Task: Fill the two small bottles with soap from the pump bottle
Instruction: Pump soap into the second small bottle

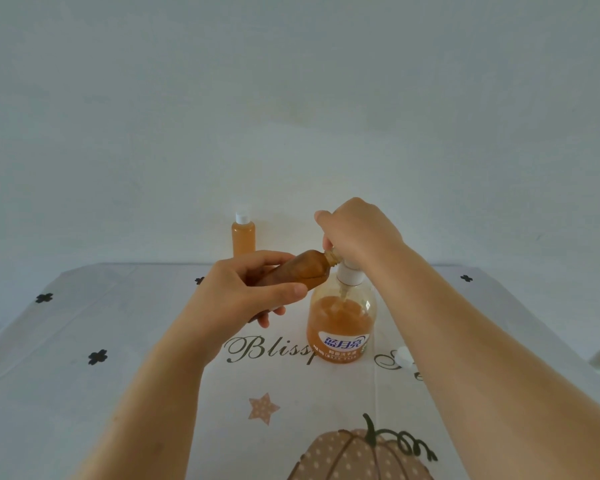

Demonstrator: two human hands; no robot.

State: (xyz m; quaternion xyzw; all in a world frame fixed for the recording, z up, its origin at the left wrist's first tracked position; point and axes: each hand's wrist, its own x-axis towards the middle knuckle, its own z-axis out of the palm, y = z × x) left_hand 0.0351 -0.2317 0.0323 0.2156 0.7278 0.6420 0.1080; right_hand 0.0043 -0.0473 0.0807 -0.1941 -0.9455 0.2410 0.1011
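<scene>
Head view: both forearms reach in from the near edge and meet over the middle of the surface [118, 341].
Left hand [253, 292]: wrapped round the held small bottle [305, 271], thumb on the near side, fingers over the top.
Held small bottle: off the surface and tilted, base toward the person. Its uncapped threaded neck points up-right and sits right at the top of the pump bottle [342, 323]. Looks amber along its whole length.
Right hand [357, 233]: fingers curled down over the top of the pump bottle, so the nozzle is hidden under it.
Pump bottle: upright mid-surface, white collar [350, 275] visible, amber soap up to roughly the shoulder.
Capped small bottle [243, 237]: upright at the far edge, left of the pump bottle and well apart from it. White cap on, full of amber soap.
Loose white cap [404, 355]: on the surface just right of the pump bottle, partly behind the right forearm.
</scene>
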